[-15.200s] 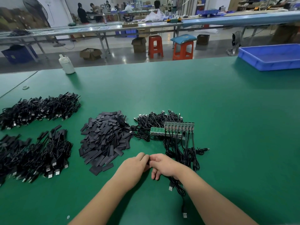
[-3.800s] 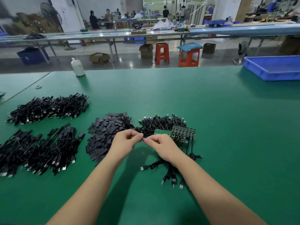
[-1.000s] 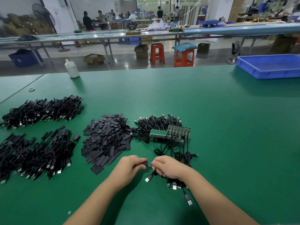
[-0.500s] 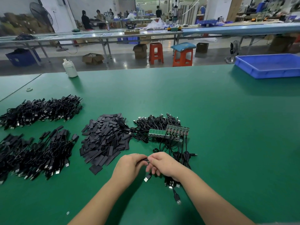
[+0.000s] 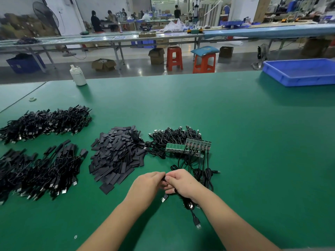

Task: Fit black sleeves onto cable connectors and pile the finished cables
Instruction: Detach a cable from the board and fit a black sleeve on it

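Note:
My left hand (image 5: 147, 185) and my right hand (image 5: 182, 182) meet fingertip to fingertip near the table's front, pinching a small black sleeve and a cable's connector between them; the joint is mostly hidden by my fingers. A bunch of black cables (image 5: 191, 208) trails from under my right hand, with USB plugs lying on the mat. A heap of flat black sleeves (image 5: 117, 154) lies just beyond my left hand. Behind my right hand sits a strip of green boards (image 5: 188, 147) with cables attached.
Piles of black cables lie at the left: one far (image 5: 45, 122), one near (image 5: 39, 171). A white bottle (image 5: 78, 76) stands at the far edge of the green table. A blue tray (image 5: 301, 72) sits at the back right.
My hands have closed together on the sleeve and connector, staying low near the table front. The cable bunch under my right hand has shifted slightly.

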The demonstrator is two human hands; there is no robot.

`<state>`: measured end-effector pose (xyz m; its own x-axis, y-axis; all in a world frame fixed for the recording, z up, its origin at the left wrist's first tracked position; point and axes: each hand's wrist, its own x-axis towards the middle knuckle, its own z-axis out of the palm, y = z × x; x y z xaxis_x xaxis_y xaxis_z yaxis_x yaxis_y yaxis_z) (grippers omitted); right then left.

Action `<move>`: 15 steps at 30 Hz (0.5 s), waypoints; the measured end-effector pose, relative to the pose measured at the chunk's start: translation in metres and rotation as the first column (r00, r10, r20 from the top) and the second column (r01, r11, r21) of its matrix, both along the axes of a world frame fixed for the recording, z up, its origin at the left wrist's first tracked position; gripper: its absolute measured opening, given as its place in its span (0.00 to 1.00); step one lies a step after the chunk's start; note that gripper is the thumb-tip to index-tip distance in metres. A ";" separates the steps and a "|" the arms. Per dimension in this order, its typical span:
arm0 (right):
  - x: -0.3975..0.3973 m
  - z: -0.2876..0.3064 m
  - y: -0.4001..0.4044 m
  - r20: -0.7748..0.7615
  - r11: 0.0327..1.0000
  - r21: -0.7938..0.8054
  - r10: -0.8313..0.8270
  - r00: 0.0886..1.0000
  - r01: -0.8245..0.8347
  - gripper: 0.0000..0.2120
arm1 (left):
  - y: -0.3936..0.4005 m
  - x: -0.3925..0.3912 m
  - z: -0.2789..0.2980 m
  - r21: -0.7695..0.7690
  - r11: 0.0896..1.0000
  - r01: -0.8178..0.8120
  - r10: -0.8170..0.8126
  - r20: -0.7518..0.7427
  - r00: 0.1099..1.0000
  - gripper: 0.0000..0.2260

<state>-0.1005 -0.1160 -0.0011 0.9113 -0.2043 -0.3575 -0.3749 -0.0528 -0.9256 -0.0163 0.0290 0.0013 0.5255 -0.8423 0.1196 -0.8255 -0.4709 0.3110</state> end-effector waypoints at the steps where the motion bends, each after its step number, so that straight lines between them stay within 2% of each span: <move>1: 0.000 0.001 0.000 -0.009 0.999 -0.040 0.008 1.000 -0.008 0.13 | -0.001 0.001 -0.002 0.085 0.996 -0.008 0.006 0.025 1.000 0.20; 4: 0.001 0.004 0.001 -0.035 0.980 -0.193 0.039 0.999 -0.045 0.13 | -0.004 0.000 -0.002 0.248 0.968 -0.044 0.031 0.055 0.998 0.28; 10: 0.001 0.009 0.001 -0.010 0.941 -0.327 0.090 0.996 -0.088 0.11 | -0.009 -0.004 0.004 0.331 0.938 -0.100 0.064 0.118 0.991 0.34; 13: 0.001 0.010 0.001 -0.027 0.907 -0.408 0.107 0.994 -0.109 0.11 | -0.009 -0.007 0.008 0.340 0.936 -0.092 0.050 0.130 0.990 0.37; 15: 0.001 0.010 0.001 -0.033 0.907 -0.405 0.110 0.993 -0.114 0.11 | -0.006 -0.007 0.006 0.266 0.962 -0.065 0.032 0.126 0.991 0.38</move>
<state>-0.0992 -0.1151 0.0090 0.9337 -0.2306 -0.2738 -0.3529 -0.4652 -0.8118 -0.0229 0.0230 0.0073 0.5622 -0.8258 -0.0438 -0.8231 -0.5639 0.0675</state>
